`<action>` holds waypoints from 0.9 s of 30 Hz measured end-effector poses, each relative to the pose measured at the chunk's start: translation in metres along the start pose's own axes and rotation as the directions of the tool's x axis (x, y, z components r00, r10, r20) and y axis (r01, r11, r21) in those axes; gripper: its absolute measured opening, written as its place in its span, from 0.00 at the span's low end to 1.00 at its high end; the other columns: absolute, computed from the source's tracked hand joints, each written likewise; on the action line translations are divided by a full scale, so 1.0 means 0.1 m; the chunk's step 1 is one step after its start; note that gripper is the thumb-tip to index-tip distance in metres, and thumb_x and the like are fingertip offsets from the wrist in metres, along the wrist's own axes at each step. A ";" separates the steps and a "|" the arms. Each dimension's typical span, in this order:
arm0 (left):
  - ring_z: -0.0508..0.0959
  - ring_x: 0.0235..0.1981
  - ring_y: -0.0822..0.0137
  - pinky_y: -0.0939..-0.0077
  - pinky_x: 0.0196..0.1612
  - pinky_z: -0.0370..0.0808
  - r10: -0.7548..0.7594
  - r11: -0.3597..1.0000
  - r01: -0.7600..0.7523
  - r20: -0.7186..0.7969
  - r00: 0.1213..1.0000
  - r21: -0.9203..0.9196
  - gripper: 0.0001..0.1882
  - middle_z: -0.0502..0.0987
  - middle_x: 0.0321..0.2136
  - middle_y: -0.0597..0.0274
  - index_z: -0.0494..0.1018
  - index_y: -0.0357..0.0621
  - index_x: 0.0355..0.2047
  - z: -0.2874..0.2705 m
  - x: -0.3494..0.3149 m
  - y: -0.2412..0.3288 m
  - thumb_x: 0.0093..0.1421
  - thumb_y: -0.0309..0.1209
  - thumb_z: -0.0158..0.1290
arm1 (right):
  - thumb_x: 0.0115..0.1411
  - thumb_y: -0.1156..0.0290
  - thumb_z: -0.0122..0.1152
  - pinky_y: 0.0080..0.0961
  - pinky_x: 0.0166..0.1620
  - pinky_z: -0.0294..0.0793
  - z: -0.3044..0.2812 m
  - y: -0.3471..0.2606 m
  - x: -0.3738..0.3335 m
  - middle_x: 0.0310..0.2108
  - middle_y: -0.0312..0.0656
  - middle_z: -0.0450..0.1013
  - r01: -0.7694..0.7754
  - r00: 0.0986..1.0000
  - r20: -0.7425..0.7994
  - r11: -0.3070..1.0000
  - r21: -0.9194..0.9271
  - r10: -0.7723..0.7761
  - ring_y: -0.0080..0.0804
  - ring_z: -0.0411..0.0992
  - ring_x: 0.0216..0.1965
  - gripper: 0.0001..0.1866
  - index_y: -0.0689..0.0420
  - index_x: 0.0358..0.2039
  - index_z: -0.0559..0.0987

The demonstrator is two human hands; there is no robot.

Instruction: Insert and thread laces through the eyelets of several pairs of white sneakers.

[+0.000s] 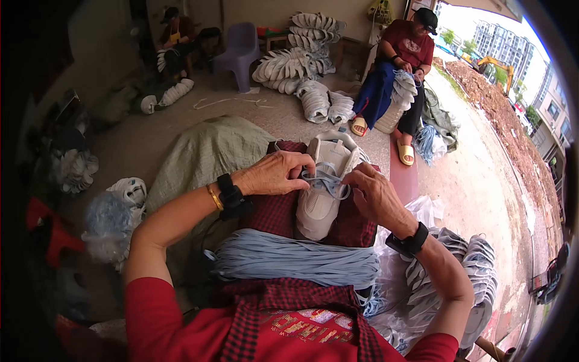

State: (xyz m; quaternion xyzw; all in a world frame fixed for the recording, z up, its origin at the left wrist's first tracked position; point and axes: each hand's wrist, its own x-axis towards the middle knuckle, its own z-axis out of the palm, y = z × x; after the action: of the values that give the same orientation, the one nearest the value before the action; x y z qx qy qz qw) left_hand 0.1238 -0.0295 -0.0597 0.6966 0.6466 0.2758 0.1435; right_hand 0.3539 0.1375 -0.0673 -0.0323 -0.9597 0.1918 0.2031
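"what are your hands doing?"

"my left hand (277,174) pinches a blue lace (326,182) between thumb and forefinger. my right hand (375,196) has lace between its fingertips too, just across from the left."

"what's nearest your body?"

"a thick bundle of light-blue laces (295,259), lying crosswise on my side of the shoe."

"where's the shoe?"

"between my hands: a pale shoe (318,211), resting on a dark red checked cloth (265,211), toe toward me, opening away. the lace crosses over its tongue."

"and around you?"

"stacked white shoe uppers (479,265) stand beside my right forearm. over on my left lies a clear plastic bag (108,220), and a green woven sack (208,148) slumps past my left forearm."

"farther off?"

"a seated co-worker (407,54) in a dark cap and yellow slippers, ahead on the right, handling pale uppers. deeper in, there are piles of shoe uppers (283,65), a purple chair (240,51) and another person (175,33) sitting in a yellow apron."

"outdoors?"

"a bank of brown earth (500,111), a yellow digger (506,68) and tall buildings (500,45) behind."
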 end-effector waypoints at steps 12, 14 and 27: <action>0.72 0.32 0.72 0.77 0.37 0.72 0.064 0.940 -0.027 0.099 0.993 -0.340 0.06 0.73 0.34 0.64 0.79 0.40 0.33 0.01 0.17 -0.19 0.57 0.28 0.62 | 0.64 0.65 0.55 0.38 0.40 0.70 0.06 0.33 0.14 0.29 0.47 0.72 0.081 0.996 0.023 0.991 0.109 -0.084 0.45 0.70 0.33 0.12 0.62 0.32 0.76; 0.76 0.33 0.65 0.74 0.37 0.73 0.218 0.973 -0.230 -0.252 0.943 -0.018 0.05 0.75 0.29 0.59 0.78 0.38 0.31 0.12 0.16 -0.14 0.55 0.25 0.61 | 0.67 0.61 0.52 0.38 0.33 0.67 -0.01 0.24 0.19 0.22 0.47 0.69 -0.168 0.984 0.108 0.945 0.280 0.143 0.43 0.68 0.25 0.16 0.62 0.30 0.75; 0.79 0.23 0.61 0.65 0.30 0.75 -0.074 0.991 0.027 -0.361 0.930 -0.132 0.09 0.76 0.19 0.55 0.67 0.36 0.37 0.49 0.14 -0.08 0.56 0.20 0.53 | 0.64 0.64 0.61 0.21 0.29 0.64 -0.55 0.73 0.21 0.24 0.30 0.65 -0.169 0.934 -0.240 0.918 0.358 0.266 0.21 0.65 0.26 0.11 0.58 0.32 0.76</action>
State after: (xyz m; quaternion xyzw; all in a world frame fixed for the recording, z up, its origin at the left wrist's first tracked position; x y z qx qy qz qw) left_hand 0.1453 -0.0075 -0.1009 0.6059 0.6612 0.4367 0.0712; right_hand 0.3554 0.2277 -0.0404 -0.1324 -0.8649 0.3652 0.3180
